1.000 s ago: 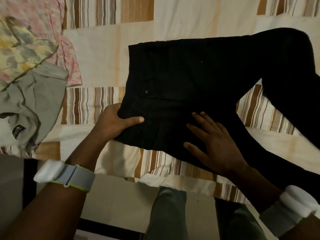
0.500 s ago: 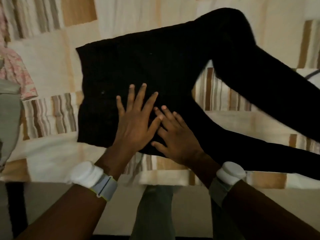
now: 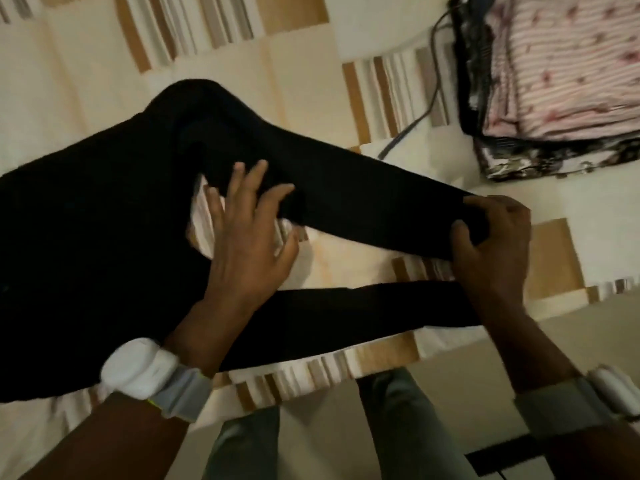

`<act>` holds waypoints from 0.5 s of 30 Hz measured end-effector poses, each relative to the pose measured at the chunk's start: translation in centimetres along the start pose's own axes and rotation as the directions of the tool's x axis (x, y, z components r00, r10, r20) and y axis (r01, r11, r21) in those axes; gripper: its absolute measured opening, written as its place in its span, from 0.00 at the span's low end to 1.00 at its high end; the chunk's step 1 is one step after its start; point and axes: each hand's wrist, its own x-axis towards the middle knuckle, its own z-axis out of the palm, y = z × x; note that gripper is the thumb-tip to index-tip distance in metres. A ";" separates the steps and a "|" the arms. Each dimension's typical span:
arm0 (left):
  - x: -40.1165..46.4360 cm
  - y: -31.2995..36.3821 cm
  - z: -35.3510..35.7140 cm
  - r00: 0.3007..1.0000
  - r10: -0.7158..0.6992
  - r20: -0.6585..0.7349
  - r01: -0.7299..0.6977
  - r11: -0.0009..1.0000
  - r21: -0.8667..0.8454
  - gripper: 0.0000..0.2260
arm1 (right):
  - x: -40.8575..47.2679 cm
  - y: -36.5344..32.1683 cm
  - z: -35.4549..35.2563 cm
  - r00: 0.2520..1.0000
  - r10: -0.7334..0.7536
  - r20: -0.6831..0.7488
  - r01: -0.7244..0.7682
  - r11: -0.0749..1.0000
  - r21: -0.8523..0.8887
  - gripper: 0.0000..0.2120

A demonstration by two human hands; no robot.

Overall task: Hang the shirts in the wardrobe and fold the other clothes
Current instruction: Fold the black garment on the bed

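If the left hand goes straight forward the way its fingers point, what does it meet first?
Probably the upper leg of the black trousers: the left hand already has its fingertips at its edge.

trousers (image 3: 104, 237): black, spread flat on the striped bedsheet | legs splayed apart toward the right, bedsheet showing between them | far leg's hem raised off the sheet | near leg flat along the bed edge

Trousers (image 3: 104, 237) lie on the bed (image 3: 69, 81), folded stack (image 3: 554, 81) far right.
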 end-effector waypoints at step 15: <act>2.3 12.7 5.7 0.998 0.048 0.029 -0.038 0.958 -0.283 0.34 | 7.6 -1.7 -9.8 0.990 -0.135 0.043 0.070 0.736 0.674 0.06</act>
